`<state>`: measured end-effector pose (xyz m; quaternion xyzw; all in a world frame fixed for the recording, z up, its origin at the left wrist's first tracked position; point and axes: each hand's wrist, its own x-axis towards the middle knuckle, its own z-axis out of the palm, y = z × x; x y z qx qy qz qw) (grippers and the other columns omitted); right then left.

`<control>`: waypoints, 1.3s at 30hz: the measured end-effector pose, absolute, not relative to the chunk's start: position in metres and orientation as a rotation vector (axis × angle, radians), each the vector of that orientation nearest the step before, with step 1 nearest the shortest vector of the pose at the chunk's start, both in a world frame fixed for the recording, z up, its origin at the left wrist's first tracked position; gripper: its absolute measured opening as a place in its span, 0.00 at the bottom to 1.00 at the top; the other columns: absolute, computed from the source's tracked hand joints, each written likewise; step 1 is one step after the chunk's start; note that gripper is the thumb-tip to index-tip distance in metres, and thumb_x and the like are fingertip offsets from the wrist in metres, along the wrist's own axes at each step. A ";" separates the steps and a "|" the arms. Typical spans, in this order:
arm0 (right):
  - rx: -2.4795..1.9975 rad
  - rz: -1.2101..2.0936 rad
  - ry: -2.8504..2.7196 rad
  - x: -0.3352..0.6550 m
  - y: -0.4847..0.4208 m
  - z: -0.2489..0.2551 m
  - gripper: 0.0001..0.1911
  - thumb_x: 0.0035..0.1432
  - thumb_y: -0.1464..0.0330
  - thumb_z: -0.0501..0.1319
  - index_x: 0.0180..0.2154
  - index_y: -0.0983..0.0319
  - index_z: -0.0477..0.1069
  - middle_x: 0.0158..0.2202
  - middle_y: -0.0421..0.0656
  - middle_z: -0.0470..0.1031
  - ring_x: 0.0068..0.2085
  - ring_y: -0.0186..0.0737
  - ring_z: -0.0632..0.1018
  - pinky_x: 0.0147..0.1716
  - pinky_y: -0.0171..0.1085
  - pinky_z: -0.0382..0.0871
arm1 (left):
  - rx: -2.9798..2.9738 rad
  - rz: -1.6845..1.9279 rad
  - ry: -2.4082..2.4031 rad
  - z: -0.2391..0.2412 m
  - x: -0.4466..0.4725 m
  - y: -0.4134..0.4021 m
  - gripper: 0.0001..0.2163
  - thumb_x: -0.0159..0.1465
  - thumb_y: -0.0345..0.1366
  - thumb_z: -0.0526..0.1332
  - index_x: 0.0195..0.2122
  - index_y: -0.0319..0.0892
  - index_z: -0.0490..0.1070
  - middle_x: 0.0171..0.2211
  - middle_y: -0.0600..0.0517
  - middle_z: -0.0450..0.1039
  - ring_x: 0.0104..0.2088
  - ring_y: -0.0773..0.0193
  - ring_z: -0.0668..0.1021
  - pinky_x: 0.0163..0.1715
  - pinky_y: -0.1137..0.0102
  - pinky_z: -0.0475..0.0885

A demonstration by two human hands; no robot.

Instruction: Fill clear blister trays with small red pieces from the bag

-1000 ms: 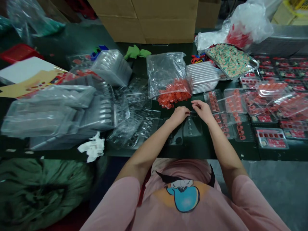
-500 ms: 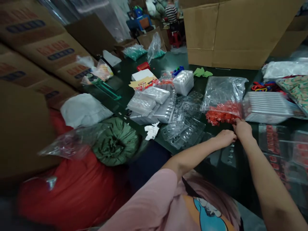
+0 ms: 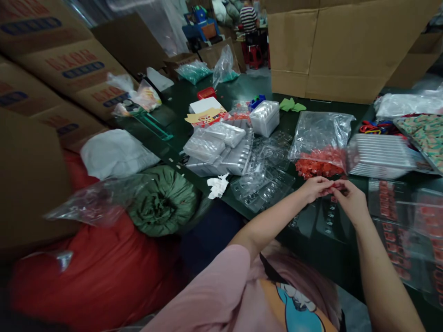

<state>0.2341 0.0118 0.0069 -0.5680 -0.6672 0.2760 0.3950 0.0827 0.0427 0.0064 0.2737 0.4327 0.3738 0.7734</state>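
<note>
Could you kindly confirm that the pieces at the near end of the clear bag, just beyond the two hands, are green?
Not quite: in the head view, the pieces at the near end of the clear bag, just beyond the left hand and right hand, are red, not green.

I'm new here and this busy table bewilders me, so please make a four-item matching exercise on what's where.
1. Left hand and right hand
2. Red pieces
3. Crumpled white scrap
4. Light green item

A. Heaped at the near end of a clear bag
B. Just in front of the large cardboard box
C. Close together, at a clear tray's far end
D. At the table's near edge

Pairs: 1-C; 2-A; 3-D; 4-B
</note>
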 end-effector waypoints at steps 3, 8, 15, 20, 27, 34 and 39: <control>-1.427 0.647 -1.760 0.233 0.003 0.009 0.11 0.55 0.61 0.61 0.39 0.57 0.75 0.37 0.46 0.77 0.36 0.44 0.78 0.36 0.44 0.75 | 0.566 0.749 0.911 0.005 0.074 0.039 0.13 0.52 0.34 0.74 0.30 0.36 0.70 0.23 0.53 0.74 0.25 0.72 0.77 0.28 0.77 0.65; -1.380 0.680 -1.819 0.229 -0.002 0.013 0.11 0.57 0.67 0.57 0.40 0.59 0.75 0.36 0.45 0.79 0.35 0.41 0.79 0.39 0.43 0.74 | 0.593 0.662 0.922 0.004 0.065 0.033 0.12 0.52 0.31 0.73 0.30 0.36 0.70 0.25 0.52 0.75 0.26 0.70 0.78 0.26 0.78 0.64; -1.334 0.734 -1.630 0.224 0.001 0.014 0.11 0.53 0.62 0.64 0.38 0.60 0.73 0.34 0.42 0.77 0.34 0.39 0.77 0.37 0.40 0.74 | 0.860 0.797 1.046 0.023 0.045 0.043 0.13 0.49 0.34 0.72 0.34 0.38 0.75 0.28 0.51 0.78 0.28 0.70 0.78 0.26 0.77 0.64; -1.341 0.772 -1.523 0.235 -0.002 0.007 0.09 0.56 0.64 0.62 0.38 0.60 0.72 0.32 0.41 0.75 0.31 0.36 0.76 0.33 0.37 0.73 | 1.322 0.951 1.143 0.030 0.011 0.055 0.11 0.51 0.34 0.68 0.36 0.37 0.77 0.30 0.51 0.79 0.31 0.66 0.78 0.36 0.71 0.70; -1.376 0.779 -1.578 0.237 -0.013 -0.003 0.08 0.56 0.66 0.60 0.37 0.61 0.73 0.32 0.41 0.77 0.34 0.38 0.77 0.37 0.38 0.71 | 2.124 0.524 1.223 0.015 -0.007 0.039 0.07 0.55 0.30 0.65 0.34 0.41 0.80 0.34 0.49 0.80 0.36 0.60 0.79 0.41 0.67 0.70; -1.391 0.781 -1.587 0.234 -0.014 -0.005 0.08 0.56 0.66 0.59 0.37 0.61 0.73 0.32 0.41 0.76 0.33 0.37 0.76 0.36 0.37 0.69 | 2.414 0.381 1.136 0.007 -0.007 0.039 0.07 0.59 0.28 0.63 0.33 0.41 0.81 0.35 0.47 0.80 0.38 0.59 0.79 0.41 0.68 0.70; -1.407 0.769 -1.596 0.231 -0.008 -0.006 0.08 0.56 0.66 0.59 0.36 0.61 0.73 0.31 0.41 0.76 0.33 0.38 0.76 0.36 0.37 0.69 | 2.499 0.378 1.009 0.003 -0.008 0.038 0.06 0.59 0.29 0.64 0.34 0.43 0.81 0.36 0.48 0.78 0.37 0.61 0.78 0.39 0.70 0.70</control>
